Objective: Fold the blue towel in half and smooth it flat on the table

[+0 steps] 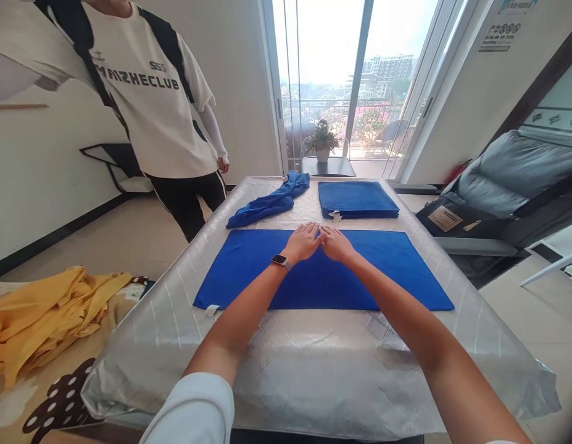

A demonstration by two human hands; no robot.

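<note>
A blue towel [248, 265] lies spread flat across the table, its long side towards me and a white tag at its near left corner. My left hand [305, 241], with a watch on the wrist, rests flat on the towel's far middle, fingers stretched out. Beside it, my right hand [336, 243] also lies flat on the cloth, the two hands touching or nearly so at the thumbs. Beyond them to the right is a neat stack of folded blue towels [357, 198] with white tags showing. A crumpled blue towel [274, 202] lies at the far left.
The table [313, 357] wears a shiny silver cover. A person [160, 117] in a white shirt stands at the left. Yellow cloth [54, 314] is heaped on a patterned surface at lower left. A grey chair [512, 185] stands at right, a potted plant [323, 142] by the window.
</note>
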